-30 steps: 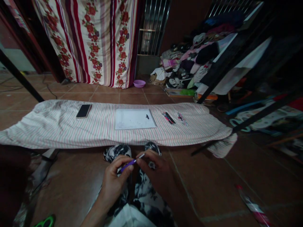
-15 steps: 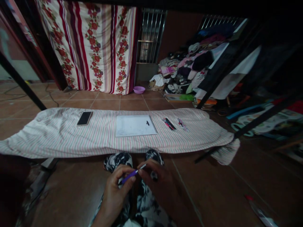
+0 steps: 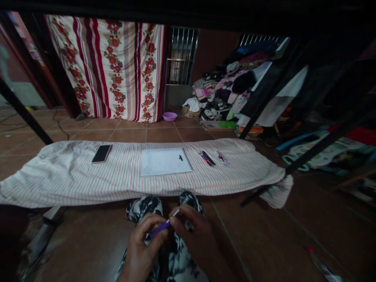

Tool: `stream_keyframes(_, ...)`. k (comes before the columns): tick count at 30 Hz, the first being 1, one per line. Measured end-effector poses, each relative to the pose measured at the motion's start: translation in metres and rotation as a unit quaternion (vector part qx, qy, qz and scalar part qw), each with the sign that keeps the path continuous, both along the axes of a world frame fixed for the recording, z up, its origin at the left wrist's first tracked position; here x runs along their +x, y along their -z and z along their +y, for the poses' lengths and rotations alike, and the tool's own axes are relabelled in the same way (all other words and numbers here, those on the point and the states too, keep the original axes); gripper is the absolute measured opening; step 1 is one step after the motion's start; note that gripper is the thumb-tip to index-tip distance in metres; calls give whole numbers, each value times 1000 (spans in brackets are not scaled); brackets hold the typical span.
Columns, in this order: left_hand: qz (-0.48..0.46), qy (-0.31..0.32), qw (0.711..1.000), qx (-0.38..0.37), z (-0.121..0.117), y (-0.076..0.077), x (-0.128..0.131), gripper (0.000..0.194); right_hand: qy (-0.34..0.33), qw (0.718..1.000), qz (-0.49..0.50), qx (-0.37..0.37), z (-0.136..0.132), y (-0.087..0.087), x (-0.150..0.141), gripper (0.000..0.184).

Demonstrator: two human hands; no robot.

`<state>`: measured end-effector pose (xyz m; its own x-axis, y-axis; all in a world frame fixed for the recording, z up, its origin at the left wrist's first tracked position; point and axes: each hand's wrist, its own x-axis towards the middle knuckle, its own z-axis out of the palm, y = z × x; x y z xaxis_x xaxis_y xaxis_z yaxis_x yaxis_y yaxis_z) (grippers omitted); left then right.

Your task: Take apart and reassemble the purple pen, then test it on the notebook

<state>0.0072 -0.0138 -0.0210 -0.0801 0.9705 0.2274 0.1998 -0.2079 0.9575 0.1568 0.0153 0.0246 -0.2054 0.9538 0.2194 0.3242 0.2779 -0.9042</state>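
Two hands pinch one purple pen, its long axis slanting, white end up-right.

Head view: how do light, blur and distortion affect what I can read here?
Head view: dim overall, right side nearly black; the right hand darker than the left; faint sheen on the floor; purple pen-like item soft in detail; notebook marks illegible; black poles slant outward, probably wide-angle stretch.

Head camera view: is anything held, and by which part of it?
A slim purple object: the left hand holds its purple body; the right hand pinches near its white end.
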Motion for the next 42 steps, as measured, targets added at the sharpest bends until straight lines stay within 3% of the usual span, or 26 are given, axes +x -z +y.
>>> stream_keyframes(6, -31, 2, 998, -50, 0, 6, 2, 18, 9, 1000, 5, -16, -2, 2, 1, 14)
stream_keyframes(12, -10, 0, 998, -67, -3, -4, 2, 23, -3, 1000, 11, -1, -2, 2, 0, 12)
stream_keyframes(19, -3, 23, 999, -32, -2, -9, 0, 22, -14, 1000, 5, -12, 0, -3, 2, 10)
stream_keyframes(32, 4, -5, 1000, -11, 1, -8, -1, 17, 6, 998, -10, 61, -1, -6, 6, 8)
stream_keyframes(42, 0, 3, 1000, 7, 2, -11, 1, 15, 1, 998, -3, 61, -5, -1, 4, 12)
